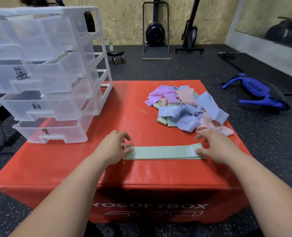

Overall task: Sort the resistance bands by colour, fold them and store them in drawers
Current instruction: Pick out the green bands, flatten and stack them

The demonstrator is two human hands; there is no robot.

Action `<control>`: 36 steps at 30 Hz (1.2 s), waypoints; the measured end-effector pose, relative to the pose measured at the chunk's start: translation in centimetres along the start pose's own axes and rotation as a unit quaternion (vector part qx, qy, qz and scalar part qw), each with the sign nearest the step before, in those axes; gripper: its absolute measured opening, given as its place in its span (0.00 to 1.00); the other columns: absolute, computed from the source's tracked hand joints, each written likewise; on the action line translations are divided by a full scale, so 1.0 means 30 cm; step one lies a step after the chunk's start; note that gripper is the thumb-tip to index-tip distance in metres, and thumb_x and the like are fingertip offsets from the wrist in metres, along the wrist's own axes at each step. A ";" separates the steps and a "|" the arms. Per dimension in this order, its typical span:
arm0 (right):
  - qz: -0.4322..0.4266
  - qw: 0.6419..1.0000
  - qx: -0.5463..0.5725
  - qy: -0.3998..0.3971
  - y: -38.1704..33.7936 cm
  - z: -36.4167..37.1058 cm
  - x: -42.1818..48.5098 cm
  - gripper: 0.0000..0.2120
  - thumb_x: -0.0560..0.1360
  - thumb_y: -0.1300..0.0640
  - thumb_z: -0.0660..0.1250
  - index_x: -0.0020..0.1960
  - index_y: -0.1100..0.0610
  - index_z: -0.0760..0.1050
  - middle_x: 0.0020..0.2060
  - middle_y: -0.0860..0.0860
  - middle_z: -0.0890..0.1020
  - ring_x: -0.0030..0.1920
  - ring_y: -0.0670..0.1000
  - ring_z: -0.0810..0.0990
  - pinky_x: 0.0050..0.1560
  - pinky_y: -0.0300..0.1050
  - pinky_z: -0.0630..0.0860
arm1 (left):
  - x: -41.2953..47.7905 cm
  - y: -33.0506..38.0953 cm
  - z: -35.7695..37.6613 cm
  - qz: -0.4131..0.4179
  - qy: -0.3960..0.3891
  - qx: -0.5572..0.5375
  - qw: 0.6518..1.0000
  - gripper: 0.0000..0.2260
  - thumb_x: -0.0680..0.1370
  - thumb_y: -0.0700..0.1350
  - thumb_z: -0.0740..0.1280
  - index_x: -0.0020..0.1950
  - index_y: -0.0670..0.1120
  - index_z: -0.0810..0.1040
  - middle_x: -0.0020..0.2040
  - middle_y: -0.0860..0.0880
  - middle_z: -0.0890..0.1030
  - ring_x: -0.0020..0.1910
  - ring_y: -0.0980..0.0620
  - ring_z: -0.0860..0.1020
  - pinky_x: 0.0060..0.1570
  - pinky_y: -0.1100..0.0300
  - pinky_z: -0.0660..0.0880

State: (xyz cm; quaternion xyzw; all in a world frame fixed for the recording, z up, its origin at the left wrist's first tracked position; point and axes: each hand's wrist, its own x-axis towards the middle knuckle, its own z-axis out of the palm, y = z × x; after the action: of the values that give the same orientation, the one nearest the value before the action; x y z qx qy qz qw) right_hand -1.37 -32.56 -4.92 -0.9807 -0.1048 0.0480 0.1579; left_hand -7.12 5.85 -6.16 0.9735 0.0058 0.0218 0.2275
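R hand [215, 147] on band [162, 152], pile [184, 110] nr

Speckled black floor [184, 69], plywood wall [124, 19]

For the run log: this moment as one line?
green band: flat on red box | left hand: holds its left end | right hand: holds its right end | mixed pile: unsorted

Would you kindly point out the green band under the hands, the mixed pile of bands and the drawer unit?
green band [162, 152]: head view, middle of its flat top.
pile of bands [184, 115]: head view, a blue band near its centre.
drawer unit [39, 106]: head view, front of its second-lowest drawer.
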 end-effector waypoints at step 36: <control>-0.087 0.993 0.001 0.078 -0.183 0.049 0.141 0.20 0.77 0.44 0.72 0.68 0.43 0.78 0.62 0.44 0.80 0.63 0.51 0.76 0.61 0.54 0.76 | 0.105 0.040 0.063 0.108 0.021 0.009 0.994 0.21 0.76 0.61 0.75 0.67 0.57 0.80 0.58 0.54 0.80 0.60 0.50 0.76 0.62 0.51 0.74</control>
State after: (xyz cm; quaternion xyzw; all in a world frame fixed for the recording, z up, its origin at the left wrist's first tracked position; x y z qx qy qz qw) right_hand 1.51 -26.10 -4.81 -0.9684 -0.1775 -0.0421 0.1702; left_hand -3.88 4.00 -7.18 0.9698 -0.0944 0.0665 0.2146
